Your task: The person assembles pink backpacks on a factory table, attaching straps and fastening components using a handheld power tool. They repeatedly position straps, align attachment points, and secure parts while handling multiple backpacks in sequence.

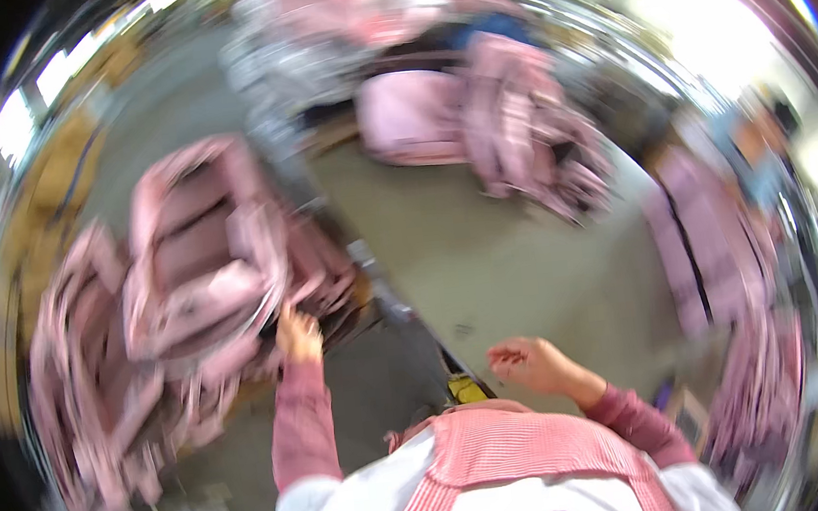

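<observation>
My left hand (298,334) touches the lower right edge of a pink fabric bag shell (195,254), which lies open on a pile of similar pink pieces (321,264). Blur hides whether its fingers grip the edge. Over the near part of a greenish table (391,220), my right hand (526,364) hangs with fingers loosely curled; whether they hold anything is not clear. Towards the table's far side lie a rounded pink panel (414,114) and a heap of pink fabric pieces with straps (525,119).
More pink pieces (87,360) are heaped at the far left. Clear plastic wrapping (286,53) covers pink goods beyond the table. On the right are a pink piece with a dark zip line (710,234) and hanging pink strips (753,377). A person (752,141) is behind them.
</observation>
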### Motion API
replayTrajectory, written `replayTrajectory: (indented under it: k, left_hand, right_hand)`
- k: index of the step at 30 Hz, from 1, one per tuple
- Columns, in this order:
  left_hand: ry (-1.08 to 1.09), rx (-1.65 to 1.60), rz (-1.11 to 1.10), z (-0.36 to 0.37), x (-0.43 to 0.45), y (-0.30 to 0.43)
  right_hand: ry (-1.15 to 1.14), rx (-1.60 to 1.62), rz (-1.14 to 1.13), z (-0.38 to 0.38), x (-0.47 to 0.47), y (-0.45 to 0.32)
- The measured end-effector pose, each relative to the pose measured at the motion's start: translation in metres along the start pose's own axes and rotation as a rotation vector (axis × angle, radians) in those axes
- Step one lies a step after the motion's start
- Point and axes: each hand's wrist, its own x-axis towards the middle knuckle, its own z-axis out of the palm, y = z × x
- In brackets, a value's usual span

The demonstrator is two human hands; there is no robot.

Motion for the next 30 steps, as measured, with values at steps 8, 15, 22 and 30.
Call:
replayTrajectory:
  k: [8, 15, 22, 30]
  left_hand:
    - [-1.067, 0.572, -0.649, 0.21, -0.235, -0.177]
    - [-2.458, -0.103, -0.941, 0.335, -0.487, -0.171]
    - [-2.114, -0.162, -1.251, 0.347, -0.612, -0.229]
    - [-2.361, 0.443, -1.069, 0.376, -0.663, -0.409]
  right_hand:
    - [0.904, 0.196, 0.489, -0.029, -0.181, 0.207]
    - [1.469, -0.055, 0.734, -0.034, -0.356, 0.262]
    - [1.422, -0.321, 0.999, -0.043, -0.437, 0.328]
    - [1.313, -0.302, 0.81, -0.059, -0.43, 0.338]
